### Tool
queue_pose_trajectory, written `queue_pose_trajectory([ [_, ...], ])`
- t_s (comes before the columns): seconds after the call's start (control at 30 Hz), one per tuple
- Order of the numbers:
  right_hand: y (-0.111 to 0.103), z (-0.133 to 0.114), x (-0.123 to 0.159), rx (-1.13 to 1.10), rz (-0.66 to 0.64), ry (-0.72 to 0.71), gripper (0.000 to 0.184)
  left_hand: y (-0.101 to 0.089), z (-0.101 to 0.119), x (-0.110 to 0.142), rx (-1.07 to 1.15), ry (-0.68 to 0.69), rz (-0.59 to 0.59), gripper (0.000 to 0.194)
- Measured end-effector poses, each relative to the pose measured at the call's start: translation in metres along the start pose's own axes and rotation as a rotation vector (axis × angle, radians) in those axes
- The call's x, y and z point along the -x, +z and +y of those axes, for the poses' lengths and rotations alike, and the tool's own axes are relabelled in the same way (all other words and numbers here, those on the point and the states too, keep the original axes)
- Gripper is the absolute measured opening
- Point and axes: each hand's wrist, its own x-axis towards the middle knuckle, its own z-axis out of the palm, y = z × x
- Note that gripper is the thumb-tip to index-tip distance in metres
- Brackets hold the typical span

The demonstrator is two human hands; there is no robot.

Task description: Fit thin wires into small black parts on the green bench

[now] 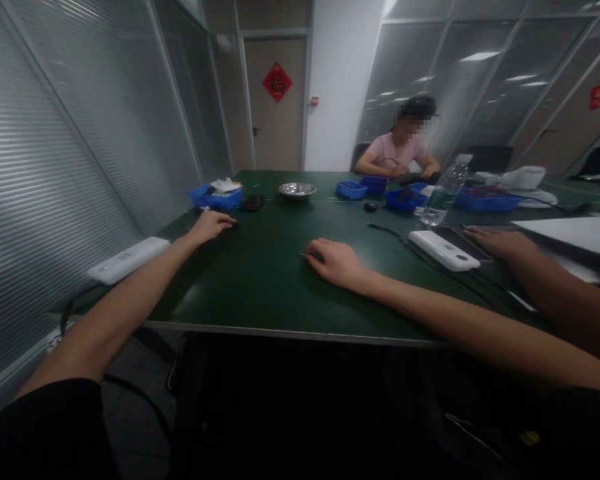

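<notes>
My left hand (211, 225) reaches far out over the green table (260, 287). Its fingers are curled down over a small dark object (233, 225) that I cannot make out. Near the table's middle, my right hand (336, 263) rests knuckles up and closed. A thin dark tool (306, 254) sticks out from its fingers to the left. Both forearms lie low over the front edge.
Another person's hand (500, 243) lies at the right beside a white device (444, 250) with a black cable. A white power strip (128, 259) sits at the left edge. Further back are a water bottle (445, 191), a metal bowl (297, 191), blue bins (215, 197) and a seated person (399, 155).
</notes>
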Motion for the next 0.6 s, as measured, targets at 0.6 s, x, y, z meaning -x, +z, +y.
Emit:
queue_pose_trajectory([
  [0.6,-0.004,-0.005,0.002,-0.067,0.029,-0.100,0.020,0.057,0.133,0.035,0.470,0.470,-0.405,0.029],
])
